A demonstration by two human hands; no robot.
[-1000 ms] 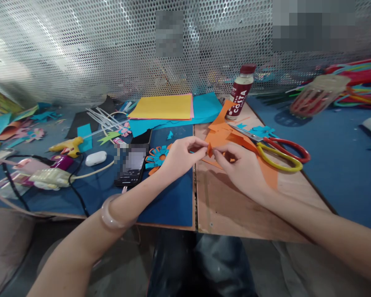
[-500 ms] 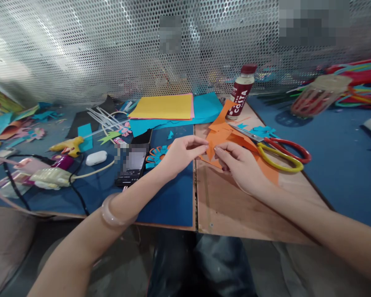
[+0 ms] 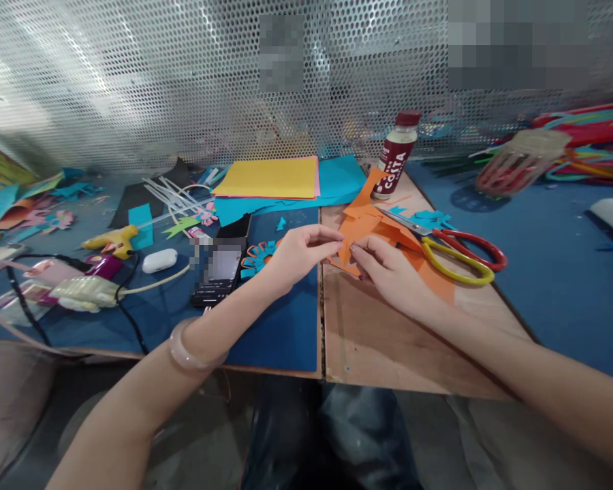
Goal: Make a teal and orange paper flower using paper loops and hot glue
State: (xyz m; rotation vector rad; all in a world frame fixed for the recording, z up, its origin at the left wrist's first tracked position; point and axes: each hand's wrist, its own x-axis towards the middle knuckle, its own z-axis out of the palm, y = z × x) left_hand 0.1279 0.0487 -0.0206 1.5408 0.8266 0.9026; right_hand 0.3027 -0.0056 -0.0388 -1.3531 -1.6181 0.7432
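My left hand [image 3: 301, 255] pinches the left side of a cut piece of orange paper [image 3: 360, 216], thumb against fingertips. On the paper's right side, my right hand [image 3: 388, 269] has its thumb and fingers closed on the lower edge. More orange paper lies beneath and behind the right hand. Scissors [image 3: 460, 262] with one red and one yellow handle rest just right of it, their blades over blue paper scraps [image 3: 432, 218]. A blue and orange paper ring [image 3: 258, 258] lies beside my left hand, partly hidden by it.
Behind stand a brown-labelled bottle [image 3: 396, 156] and stacked yellow paper [image 3: 268, 178] on blue sheets. Leftward lie a phone [image 3: 219, 272], a white earphone case [image 3: 159, 260], a yellow glue gun [image 3: 112, 239] and cables. A clear plastic cup [image 3: 521, 163] is tipped at the right.
My right hand has shifted slightly left, closer to my left hand. The bottle, cup and scissors appear a little further left as the view shifts slightly.
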